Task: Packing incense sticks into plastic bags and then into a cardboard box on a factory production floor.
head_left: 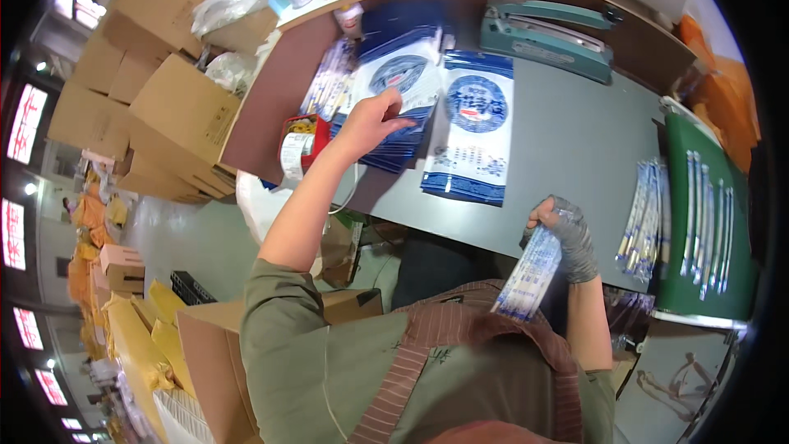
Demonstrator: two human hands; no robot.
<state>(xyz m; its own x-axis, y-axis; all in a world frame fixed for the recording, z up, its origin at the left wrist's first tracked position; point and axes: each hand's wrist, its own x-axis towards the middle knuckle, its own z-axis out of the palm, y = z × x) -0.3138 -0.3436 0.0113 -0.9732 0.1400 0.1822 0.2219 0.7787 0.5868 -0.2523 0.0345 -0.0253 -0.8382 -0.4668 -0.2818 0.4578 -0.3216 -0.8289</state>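
Note:
My left hand (374, 122) reaches over a stack of blue-and-white flat pouches (403, 74). Its thumb stands apart from the bent fingers, which are at the top pouch's lower part; no grip on it shows. Beside the stack, another blue-and-white pouch (468, 127) lies flat, its round emblem upward. My right hand (567, 234), in a grey fingerless glove, is closed around a bundle of slim, blue-printed clear-wrapped sticks (530, 275). It holds them slanting down in front of my apron, by the table's near edge.
A green bag sealer (546, 37) stands at the back of the grey table (567, 140). To the right, wrapped sticks (645, 218) lie beside a green board (715, 148) carrying several more. A red container (304, 144) sits left. Cardboard boxes (181, 107) crowd the left side.

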